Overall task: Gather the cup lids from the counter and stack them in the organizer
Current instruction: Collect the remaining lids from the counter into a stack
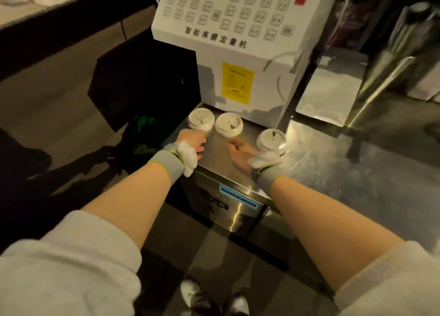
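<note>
Three round white plastic cup lids (229,124) sit on the steel counter (221,153) at twelve o'clock — both hands, left hand (192,140) and right hand (240,152), open and empty — a hasty grab could knock one off the edge.

Both hands (191,140) (240,152) extended forward, fingers seemingly loosely curled

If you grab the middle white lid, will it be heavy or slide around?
The middle lid looks like thin white plastic, so it is probably very light and a bit bendy. It lies flat on the shiny steel counter, so a push would likely make it slide rather than roll. The right hand hovers near it, not touching.
</note>
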The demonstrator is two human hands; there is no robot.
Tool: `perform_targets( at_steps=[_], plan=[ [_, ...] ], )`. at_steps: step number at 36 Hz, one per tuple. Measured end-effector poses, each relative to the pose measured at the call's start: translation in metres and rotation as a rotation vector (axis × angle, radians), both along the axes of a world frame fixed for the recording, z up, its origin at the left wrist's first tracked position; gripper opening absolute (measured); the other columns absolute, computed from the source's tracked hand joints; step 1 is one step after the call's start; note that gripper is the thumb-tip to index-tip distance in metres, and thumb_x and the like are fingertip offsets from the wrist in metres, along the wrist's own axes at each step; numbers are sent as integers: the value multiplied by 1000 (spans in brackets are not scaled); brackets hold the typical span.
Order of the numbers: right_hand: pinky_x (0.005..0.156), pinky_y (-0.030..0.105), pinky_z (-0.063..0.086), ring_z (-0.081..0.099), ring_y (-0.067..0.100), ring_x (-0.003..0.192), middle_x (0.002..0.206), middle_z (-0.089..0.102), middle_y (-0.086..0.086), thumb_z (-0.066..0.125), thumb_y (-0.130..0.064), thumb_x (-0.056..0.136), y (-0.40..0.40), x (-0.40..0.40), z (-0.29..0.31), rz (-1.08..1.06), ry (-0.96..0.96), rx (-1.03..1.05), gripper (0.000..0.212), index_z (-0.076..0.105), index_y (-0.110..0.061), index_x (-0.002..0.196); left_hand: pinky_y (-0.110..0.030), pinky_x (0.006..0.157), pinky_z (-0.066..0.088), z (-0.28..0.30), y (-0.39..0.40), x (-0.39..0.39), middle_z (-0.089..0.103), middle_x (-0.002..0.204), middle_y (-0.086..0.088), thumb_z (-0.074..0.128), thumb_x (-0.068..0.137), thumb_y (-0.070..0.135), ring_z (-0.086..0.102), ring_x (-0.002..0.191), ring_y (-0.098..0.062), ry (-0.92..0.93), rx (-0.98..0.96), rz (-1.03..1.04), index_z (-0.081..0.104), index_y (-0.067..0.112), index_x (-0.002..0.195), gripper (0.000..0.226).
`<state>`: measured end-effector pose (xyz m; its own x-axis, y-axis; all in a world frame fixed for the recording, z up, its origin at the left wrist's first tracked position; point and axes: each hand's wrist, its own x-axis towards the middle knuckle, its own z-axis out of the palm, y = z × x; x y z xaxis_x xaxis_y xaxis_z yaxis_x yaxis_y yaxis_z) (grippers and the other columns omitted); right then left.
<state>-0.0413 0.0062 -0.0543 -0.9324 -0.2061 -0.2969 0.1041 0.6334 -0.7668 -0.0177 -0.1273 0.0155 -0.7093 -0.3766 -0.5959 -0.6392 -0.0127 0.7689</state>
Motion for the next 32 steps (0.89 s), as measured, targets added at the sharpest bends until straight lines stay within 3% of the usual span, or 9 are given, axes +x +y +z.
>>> perform_targets(
  at_steps=[2,6,10,14,16,19,22,24,32],
  plan=[
    [79,28,37,55,19,87,111,62,6,40,-37,95,26,5,-1,-42,16,5,37,52,-22,126,-32,81,40,-4,21,-3,53,110,-2,47,97,18,49,97,-18,-1,7,-29,54,12,115,21],
    [97,42,44,57,34,108,117,62,16,44,-28,95,56,12,-3,-82,50,22,31,58,-10,116,-33,85,40,-10,46,-8,52,115,-1,44,98,20,49,103,-19,-19,56,-83,50,15,120,24],
    [80,31,40,58,32,95,106,64,16,40,-29,93,88,16,-9,-148,17,22,31,57,-12,113,-36,89,42,-18,72,-14,53,136,-2,41,99,22,51,111,-19,-43,72,-162,50,11,129,33],
    [73,28,39,53,18,73,87,60,3,38,-37,92,106,17,-13,-195,-29,-10,36,57,-16,115,-33,84,43,-24,89,-25,52,116,0,46,97,20,48,103,-16,-75,47,-223,54,16,95,8],
    [71,27,37,49,12,68,85,55,-3,40,-37,92,116,16,-18,-267,-50,-32,36,57,-18,117,-33,84,44,-31,101,-33,52,113,2,48,95,19,49,103,-16,-95,29,-266,57,14,99,11],
    [74,28,37,52,17,79,96,59,0,40,-41,88,123,14,-23,-319,-71,-33,43,56,-19,121,-33,77,46,-41,109,-42,54,111,2,48,95,19,51,100,-17,-72,4,-290,52,11,123,29],
    [74,28,37,51,20,81,110,63,6,37,-42,85,128,15,-25,-333,-101,-15,48,54,-20,124,-29,62,47,-45,107,-51,55,106,1,51,94,20,55,89,-17,-124,23,-312,57,13,98,10],
    [75,30,40,52,22,82,111,63,7,37,-41,87,130,10,-29,-349,-111,-17,46,52,-19,125,-29,61,46,-50,104,-62,54,96,2,51,95,24,52,78,-14,-188,74,-345,55,17,82,16],
    [84,47,55,59,27,85,91,58,6,37,-36,93,128,-6,-31,-388,-144,-73,34,52,-15,115,-27,58,42,-73,105,-78,47,68,-4,44,93,7,47,59,-17,-37,19,-280,48,18,65,31]
  ],
)
